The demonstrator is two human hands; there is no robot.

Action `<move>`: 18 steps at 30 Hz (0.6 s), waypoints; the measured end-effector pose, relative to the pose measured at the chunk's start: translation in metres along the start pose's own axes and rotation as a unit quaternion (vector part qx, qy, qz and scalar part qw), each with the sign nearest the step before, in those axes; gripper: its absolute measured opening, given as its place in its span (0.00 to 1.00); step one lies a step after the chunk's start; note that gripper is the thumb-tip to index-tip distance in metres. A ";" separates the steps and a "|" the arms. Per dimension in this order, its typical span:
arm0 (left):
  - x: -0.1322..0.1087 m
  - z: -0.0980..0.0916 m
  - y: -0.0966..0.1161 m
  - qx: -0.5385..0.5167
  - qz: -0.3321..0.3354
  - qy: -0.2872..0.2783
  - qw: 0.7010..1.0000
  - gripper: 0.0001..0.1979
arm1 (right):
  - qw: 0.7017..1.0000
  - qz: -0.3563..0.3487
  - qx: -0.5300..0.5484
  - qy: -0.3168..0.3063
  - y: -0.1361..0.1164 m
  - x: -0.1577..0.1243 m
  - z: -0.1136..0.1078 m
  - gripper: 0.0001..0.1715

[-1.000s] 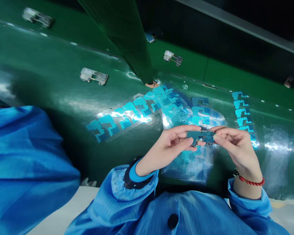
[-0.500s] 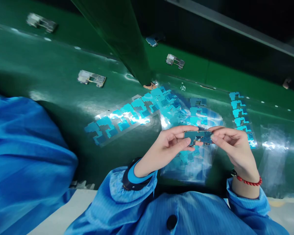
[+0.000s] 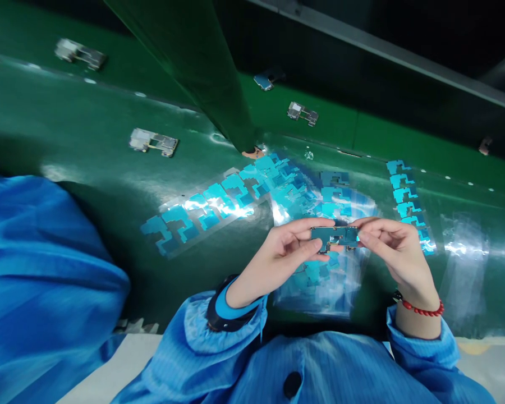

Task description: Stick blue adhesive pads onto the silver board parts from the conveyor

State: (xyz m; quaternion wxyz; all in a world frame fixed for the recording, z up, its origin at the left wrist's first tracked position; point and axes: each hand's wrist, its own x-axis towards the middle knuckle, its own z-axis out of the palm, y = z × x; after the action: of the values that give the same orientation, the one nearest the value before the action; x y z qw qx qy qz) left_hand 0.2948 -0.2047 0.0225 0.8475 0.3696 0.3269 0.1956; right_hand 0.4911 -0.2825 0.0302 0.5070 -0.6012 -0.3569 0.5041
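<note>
A small circuit board (image 3: pixel 323 233) is held level between my two hands in the head view, its blue-green face toward me. My left hand (image 3: pixel 284 247) pinches its left end between thumb and fingers. At the right end, my right hand (image 3: pixel 393 244) closes thumb and fingertips on the board's edge. Beneath the hands lie clear plastic sheets (image 3: pixel 315 303) bearing blue-green cut-out stickers. A longer sticker strip (image 3: pixel 206 210) slants away to the left of them. Some fingers are hidden behind the board.
Other circuit boards lie on the green bench: one (image 3: pixel 154 142) at left, one (image 3: pixel 303 114) at the back. A green post (image 3: pixel 193 73) stands behind the stickers. Another sticker strip (image 3: pixel 406 196) and clear film (image 3: pixel 465 269) lie at right. A co-worker's blue sleeve (image 3: pixel 46 269) fills the left side.
The whole view has shifted slightly. Both hands keep their hold on the circuit board, with little change in their pose.
</note>
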 end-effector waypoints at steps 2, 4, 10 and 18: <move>0.000 0.000 0.000 -0.003 0.001 -0.001 1.000 0.13 | 1.000 0.002 -0.005 -0.003 0.000 0.000 -0.002 0.02; 0.000 -0.001 -0.001 -0.010 0.001 -0.005 1.000 0.12 | 1.000 0.002 -0.011 -0.002 0.001 0.000 -0.005 0.03; -0.001 0.000 0.000 -0.023 -0.001 -0.003 1.000 0.11 | 1.000 0.008 -0.015 0.012 0.001 -0.001 -0.008 0.01; 0.001 -0.003 -0.004 -0.028 -0.003 -0.006 1.000 0.13 | 0.999 0.025 0.020 -0.032 0.012 0.001 -0.006 0.11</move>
State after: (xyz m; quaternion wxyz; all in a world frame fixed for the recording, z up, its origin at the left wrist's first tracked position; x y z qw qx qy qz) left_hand 0.2937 -0.2048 0.0175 0.8600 0.3459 0.3173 0.2003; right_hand 0.4964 -0.2861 0.0183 0.4946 -0.5832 -0.3481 0.5423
